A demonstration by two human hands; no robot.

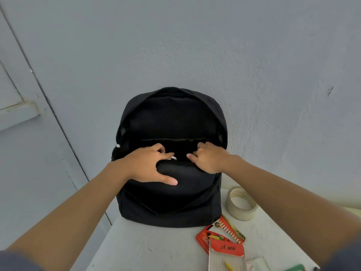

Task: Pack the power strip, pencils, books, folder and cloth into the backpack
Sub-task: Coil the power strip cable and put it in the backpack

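Note:
A black backpack [172,202] stands upright on the white table [156,249] against the wall, its main compartment unzipped and gaping. My left hand [150,166] grips the front lip of the opening, thumb spread down the front panel; something white shows under its fingers. My right hand [209,158] holds the same lip further right, fingers curled inside. The inside of the bag is dark and its contents are hidden. A red box of coloured pencils [220,237] lies open on the table at the front right of the bag.
A roll of clear tape [241,203] sits to the right of the bag. A clear-lidded pencil case with a red label [227,257] lies by the table's near edge, green items [295,267] beside it. The table's left edge runs close to the bag.

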